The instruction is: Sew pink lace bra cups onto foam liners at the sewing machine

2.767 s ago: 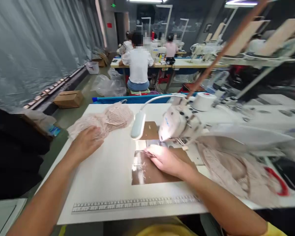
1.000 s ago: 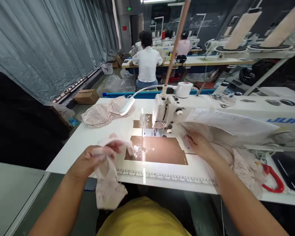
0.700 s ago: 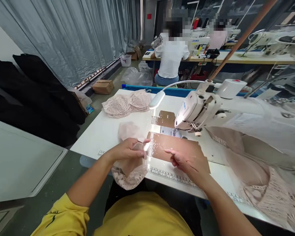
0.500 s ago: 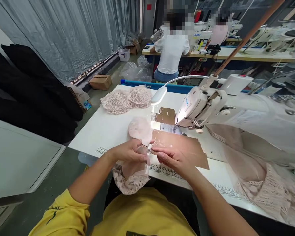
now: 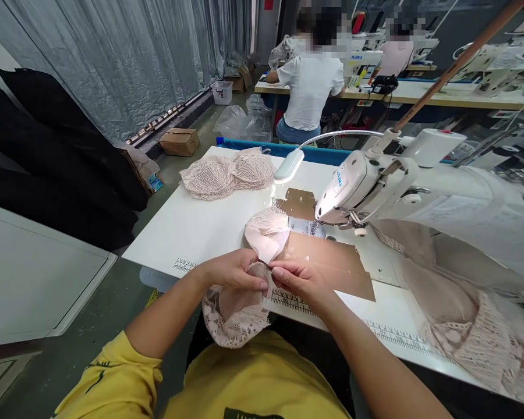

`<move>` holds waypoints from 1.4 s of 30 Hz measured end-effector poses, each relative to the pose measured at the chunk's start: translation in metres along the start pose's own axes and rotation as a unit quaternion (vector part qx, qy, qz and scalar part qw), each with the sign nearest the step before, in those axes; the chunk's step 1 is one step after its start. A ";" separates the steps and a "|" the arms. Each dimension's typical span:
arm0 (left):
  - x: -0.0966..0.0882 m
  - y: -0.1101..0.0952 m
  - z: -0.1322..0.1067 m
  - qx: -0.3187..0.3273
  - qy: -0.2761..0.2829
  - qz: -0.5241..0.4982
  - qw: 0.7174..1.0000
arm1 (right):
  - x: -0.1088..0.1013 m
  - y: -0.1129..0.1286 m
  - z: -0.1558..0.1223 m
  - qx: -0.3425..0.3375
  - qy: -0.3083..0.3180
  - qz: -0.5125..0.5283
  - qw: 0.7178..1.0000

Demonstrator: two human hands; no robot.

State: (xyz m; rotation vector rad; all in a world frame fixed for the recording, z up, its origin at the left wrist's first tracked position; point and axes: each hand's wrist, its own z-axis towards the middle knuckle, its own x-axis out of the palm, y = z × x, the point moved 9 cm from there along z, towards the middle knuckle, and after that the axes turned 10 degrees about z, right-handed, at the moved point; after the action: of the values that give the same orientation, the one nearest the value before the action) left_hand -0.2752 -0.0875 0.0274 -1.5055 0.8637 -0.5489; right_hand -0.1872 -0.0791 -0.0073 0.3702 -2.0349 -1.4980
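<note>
A pale pink lace bra (image 5: 238, 314) hangs partly over the front edge of the white table, one cup toward my lap and the other lying on the tabletop. My left hand (image 5: 238, 270) is closed on its middle, thumb on top. Right beside it, my right hand (image 5: 299, 279) pinches the same bra at the narrow part between the cups. What lies between those fingertips is too small to make out. Just beyond the far cup stands a white sewing machine (image 5: 344, 186), its needle area lit by a small lamp (image 5: 289, 167).
Stacked lace bra cups (image 5: 227, 173) lie at the table's back left. Brown cardboard (image 5: 332, 262) covers part of the tabletop (image 5: 170, 227) by the needle. More lace pieces (image 5: 467, 326) lie at right. A person in a white shirt (image 5: 310, 87) sits ahead; black cloth (image 5: 61, 157) hangs left.
My right hand has come in against my left at the bra's middle. The far cup has shifted right and turned, now showing its lace. The camera view has moved slightly.
</note>
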 end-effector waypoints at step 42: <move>0.003 -0.027 0.011 0.020 -0.364 -0.035 0.930 | -0.019 0.004 -0.059 -0.093 -0.101 -0.102 0.985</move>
State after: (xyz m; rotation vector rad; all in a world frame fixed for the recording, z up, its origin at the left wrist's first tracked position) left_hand -0.2592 -0.0839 0.0517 -1.5408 0.2157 -0.0279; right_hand -0.1362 -0.1135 0.0025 0.3720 -2.0352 -1.9032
